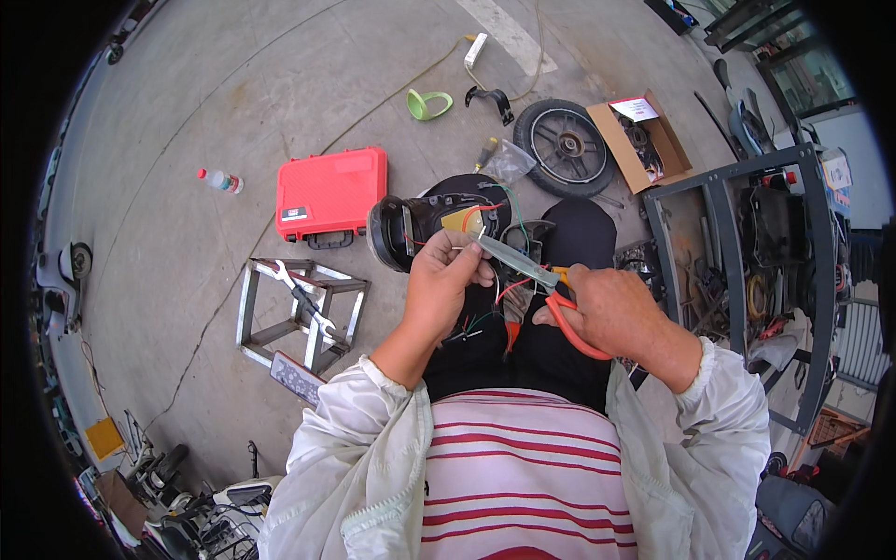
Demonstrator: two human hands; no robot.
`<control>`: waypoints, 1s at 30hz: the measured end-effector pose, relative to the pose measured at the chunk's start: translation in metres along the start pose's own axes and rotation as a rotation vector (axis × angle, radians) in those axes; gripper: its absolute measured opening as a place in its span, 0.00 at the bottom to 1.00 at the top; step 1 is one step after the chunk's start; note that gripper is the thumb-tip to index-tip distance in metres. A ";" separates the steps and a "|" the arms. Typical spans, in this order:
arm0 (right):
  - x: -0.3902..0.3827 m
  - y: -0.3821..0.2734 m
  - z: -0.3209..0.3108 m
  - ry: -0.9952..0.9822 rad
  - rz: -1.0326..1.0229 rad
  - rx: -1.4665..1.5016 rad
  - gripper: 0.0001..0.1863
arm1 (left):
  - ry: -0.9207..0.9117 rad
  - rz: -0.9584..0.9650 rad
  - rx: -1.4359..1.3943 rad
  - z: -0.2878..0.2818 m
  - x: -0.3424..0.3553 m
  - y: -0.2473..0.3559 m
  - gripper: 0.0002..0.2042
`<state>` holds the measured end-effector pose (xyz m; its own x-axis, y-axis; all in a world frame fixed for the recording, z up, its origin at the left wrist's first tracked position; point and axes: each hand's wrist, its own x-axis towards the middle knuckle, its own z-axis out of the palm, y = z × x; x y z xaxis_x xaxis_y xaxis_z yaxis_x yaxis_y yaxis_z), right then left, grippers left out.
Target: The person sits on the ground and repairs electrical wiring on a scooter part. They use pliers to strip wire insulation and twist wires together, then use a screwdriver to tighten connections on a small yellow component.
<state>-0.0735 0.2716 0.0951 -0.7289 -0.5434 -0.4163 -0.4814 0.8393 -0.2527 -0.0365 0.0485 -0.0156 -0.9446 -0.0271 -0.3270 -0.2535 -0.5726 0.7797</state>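
Observation:
My right hand (pixel 611 313) is closed round the red-orange handles of a pair of wire stripping pliers (pixel 516 260). The grey jaws point up and left across my lap, reaching the fingertips of my left hand (pixel 446 273). Those fingers are pinched on a thin wire, whose pale end shows by the jaw tip. Behind the hands, a dark lamp-like housing (pixel 390 233) rests on my thighs with red, green and white wires trailing from it. A second tool with a red-orange handle (pixel 512 334) lies between my legs, partly hidden by wires.
Ahead stand a red hard case (pixel 332 191), a wheel with tyre (pixel 564 147) and an open cardboard box (pixel 644 149). To the left, spanners (pixel 303 301) lie on a metal frame (pixel 246 313), and a plastic bottle (pixel 221 180) is farther off. A dark metal rack (pixel 735 252) stands close on the right.

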 end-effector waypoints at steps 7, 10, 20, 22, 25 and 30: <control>-0.001 0.001 0.001 -0.013 0.015 -0.004 0.32 | 0.010 0.001 0.030 0.000 0.000 0.002 0.03; 0.000 0.002 0.005 0.011 0.026 -0.001 0.38 | 0.018 -0.006 0.045 -0.001 0.001 0.003 0.03; 0.003 0.001 -0.004 0.016 -0.018 -0.070 0.28 | -0.005 -0.025 0.087 -0.004 0.001 0.006 0.05; 0.003 0.001 -0.004 0.000 -0.016 -0.069 0.27 | -0.005 -0.031 0.093 -0.004 0.001 0.007 0.06; 0.002 0.002 -0.003 -0.014 -0.010 -0.072 0.27 | 0.005 -0.048 0.111 -0.003 0.001 0.007 0.07; 0.001 -0.001 -0.005 -0.015 0.017 -0.052 0.29 | -0.004 -0.054 0.143 -0.005 0.002 0.006 0.07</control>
<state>-0.0764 0.2703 0.0995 -0.7300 -0.5283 -0.4336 -0.4939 0.8463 -0.1995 -0.0388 0.0411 -0.0138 -0.9297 0.0038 -0.3683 -0.3304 -0.4504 0.8294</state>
